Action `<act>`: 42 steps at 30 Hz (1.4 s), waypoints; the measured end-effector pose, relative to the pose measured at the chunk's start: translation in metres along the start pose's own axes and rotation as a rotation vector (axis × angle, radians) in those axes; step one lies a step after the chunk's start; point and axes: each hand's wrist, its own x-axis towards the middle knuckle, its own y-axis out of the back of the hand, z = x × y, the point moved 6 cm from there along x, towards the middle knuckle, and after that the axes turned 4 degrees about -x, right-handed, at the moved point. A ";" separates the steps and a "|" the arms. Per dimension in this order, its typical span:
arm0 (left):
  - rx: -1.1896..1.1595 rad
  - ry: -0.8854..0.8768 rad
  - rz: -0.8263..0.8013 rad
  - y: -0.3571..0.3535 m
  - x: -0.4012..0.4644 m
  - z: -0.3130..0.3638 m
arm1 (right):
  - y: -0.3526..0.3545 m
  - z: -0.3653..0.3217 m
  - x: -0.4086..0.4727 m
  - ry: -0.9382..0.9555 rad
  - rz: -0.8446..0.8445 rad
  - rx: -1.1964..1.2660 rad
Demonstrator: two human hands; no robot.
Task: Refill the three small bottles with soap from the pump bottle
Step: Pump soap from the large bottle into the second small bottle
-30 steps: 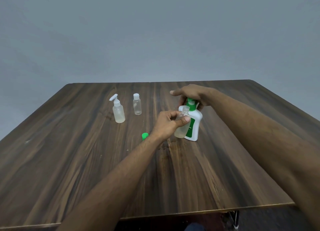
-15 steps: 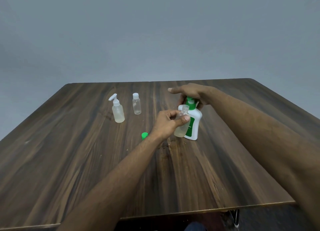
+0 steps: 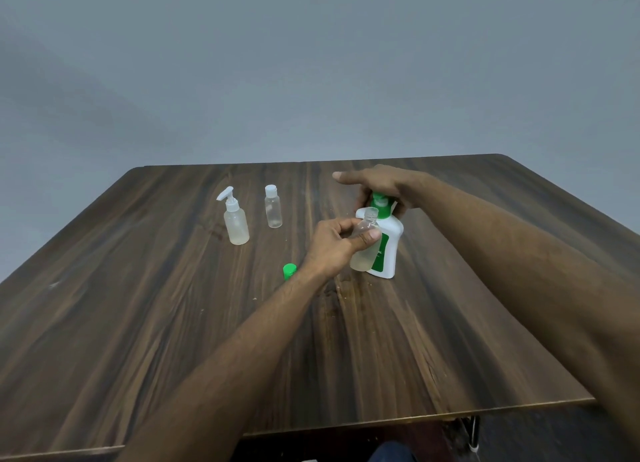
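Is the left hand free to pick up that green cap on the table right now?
Probably not yet. The left hand grips the small open bottle beside the pump bottle. The green cap lies uncovered just beside that wrist, so nothing else blocks it.

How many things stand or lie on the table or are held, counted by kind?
Small clear bottles: 3 (spray-top bottle, capped bottle, open bottle gripped by the left hand)
Pump bottle: 1, right hand on its pump
Loose green cap: 1
Total: 5
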 end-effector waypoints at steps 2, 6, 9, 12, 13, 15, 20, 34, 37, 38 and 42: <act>0.001 0.000 -0.008 0.000 0.001 0.000 | 0.000 -0.001 -0.001 0.002 0.001 0.000; -0.007 -0.006 0.008 -0.001 0.002 -0.002 | -0.001 0.004 0.002 -0.007 0.037 -0.004; -0.016 -0.008 0.007 -0.001 0.003 -0.004 | -0.001 0.005 0.005 0.002 0.069 -0.013; -0.019 -0.012 -0.001 -0.001 0.003 -0.004 | 0.000 0.005 0.003 0.002 0.055 0.005; -0.020 -0.016 0.000 -0.001 0.002 -0.003 | 0.000 0.005 0.002 0.000 0.042 0.017; -0.029 -0.017 0.001 -0.002 0.002 -0.003 | 0.001 0.003 0.001 -0.002 0.018 0.025; -0.023 -0.013 -0.004 -0.002 0.003 -0.002 | 0.001 0.003 0.002 -0.010 0.014 0.011; -0.017 -0.016 0.002 -0.002 0.001 -0.002 | 0.002 0.002 -0.001 -0.007 0.011 0.009; -0.025 -0.019 -0.002 -0.003 0.001 -0.001 | 0.002 0.003 0.001 -0.014 0.020 0.004; -0.032 -0.017 -0.002 -0.003 0.001 -0.001 | 0.001 0.004 0.002 -0.015 0.029 -0.001; -0.029 -0.016 0.001 -0.003 0.000 -0.001 | -0.001 0.006 0.006 0.002 0.080 -0.019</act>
